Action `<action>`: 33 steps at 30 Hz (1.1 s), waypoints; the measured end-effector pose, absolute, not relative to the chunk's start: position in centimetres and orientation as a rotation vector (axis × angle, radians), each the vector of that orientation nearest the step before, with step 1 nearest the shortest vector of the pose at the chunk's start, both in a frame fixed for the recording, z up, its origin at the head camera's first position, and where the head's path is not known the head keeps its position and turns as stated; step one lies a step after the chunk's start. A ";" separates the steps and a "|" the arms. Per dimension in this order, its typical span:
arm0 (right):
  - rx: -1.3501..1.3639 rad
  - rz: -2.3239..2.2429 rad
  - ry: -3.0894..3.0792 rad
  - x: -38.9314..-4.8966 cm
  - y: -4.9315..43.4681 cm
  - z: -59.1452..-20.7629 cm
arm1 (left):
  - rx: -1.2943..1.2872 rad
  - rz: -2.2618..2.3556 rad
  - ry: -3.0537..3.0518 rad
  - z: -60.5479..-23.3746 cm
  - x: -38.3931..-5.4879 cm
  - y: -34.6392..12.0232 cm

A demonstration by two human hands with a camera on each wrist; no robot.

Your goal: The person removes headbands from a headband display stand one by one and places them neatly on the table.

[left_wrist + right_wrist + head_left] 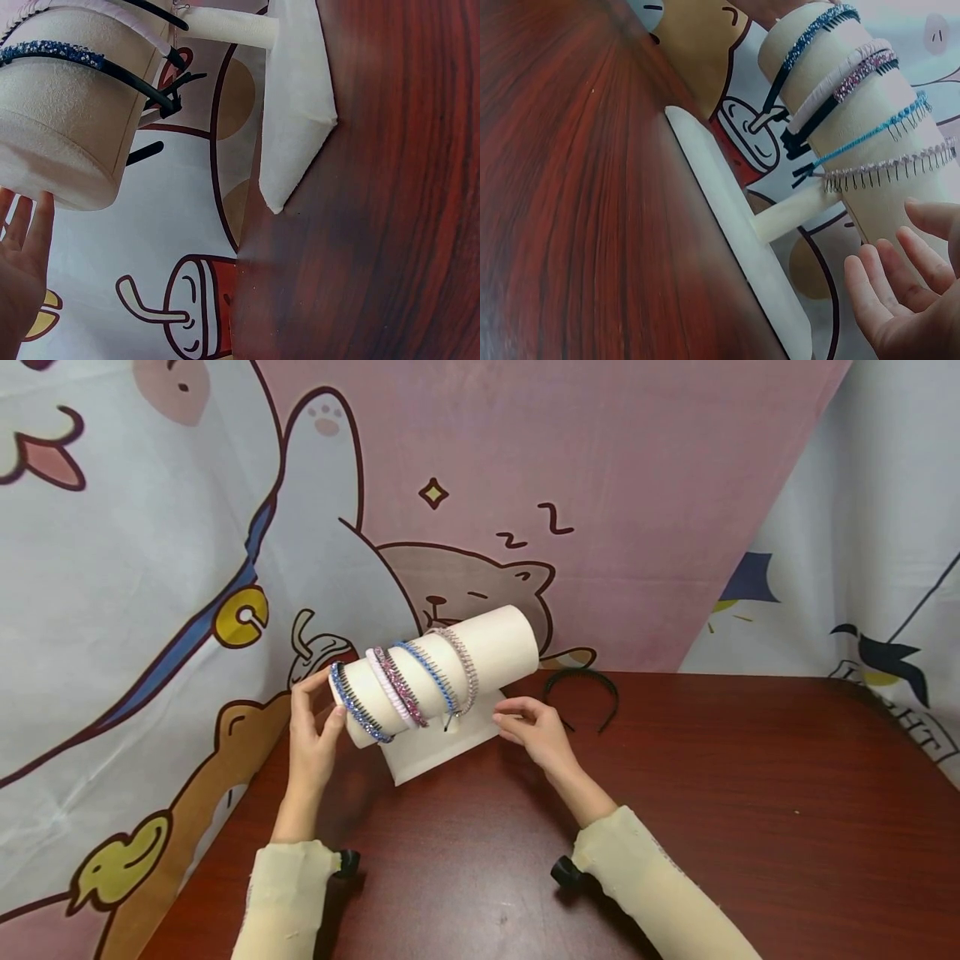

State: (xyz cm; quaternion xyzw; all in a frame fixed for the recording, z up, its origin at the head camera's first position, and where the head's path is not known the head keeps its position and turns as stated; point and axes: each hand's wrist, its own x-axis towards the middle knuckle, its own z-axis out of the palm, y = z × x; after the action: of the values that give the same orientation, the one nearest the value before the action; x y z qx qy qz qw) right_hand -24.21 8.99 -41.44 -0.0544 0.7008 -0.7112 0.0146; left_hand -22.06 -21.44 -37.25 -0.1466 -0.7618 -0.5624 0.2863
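Note:
A cream headband display stand, a padded roll (498, 647) on a short post and flat base (423, 756), stands tilted across the head view. Around the roll sit several headbands: a dark blue glittery one (52, 50) at the left end, a white one (388, 689) beside a pink glittery one (406, 689), a bright blue one (862, 142) and a pale pink toothed one (468, 664). My left hand (311, 735) touches the roll's left end with extended fingers (41, 221). Near the base's right side, my right hand (536, 735) holds nothing, its fingers loosely bent.
A thin black headband (616, 693) lies on the dark red-brown table (720, 793), right of the stand. A cartoon-printed cloth (630, 485) hangs behind the table and along its left side. Black wrist-camera mounts (566, 872) sit at both sleeve cuffs.

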 end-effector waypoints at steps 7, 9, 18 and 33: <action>-0.174 -2.217 2.180 -24.4 7.9 -41.3 | -0.391 -1.503 -2.028 -39.1 -23.5 -22.6; -0.170 -2.219 2.176 -24.4 7.7 -41.2 | -0.398 -1.506 -2.024 -39.3 -23.6 -22.7; -0.170 -2.225 2.156 -24.5 6.6 -41.2 | -0.375 -1.497 -2.031 -38.4 -23.0 -22.2; -0.120 -2.286 2.124 -24.6 5.2 -41.1 | -0.382 -1.502 -2.039 -36.3 -21.2 -20.9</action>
State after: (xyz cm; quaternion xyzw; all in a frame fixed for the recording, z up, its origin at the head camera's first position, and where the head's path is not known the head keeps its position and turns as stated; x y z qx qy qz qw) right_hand -24.64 5.19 -41.08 -0.0385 0.6800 -0.7321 0.0095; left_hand -21.22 -20.90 -36.27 -0.1428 -0.7628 -0.5620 0.2862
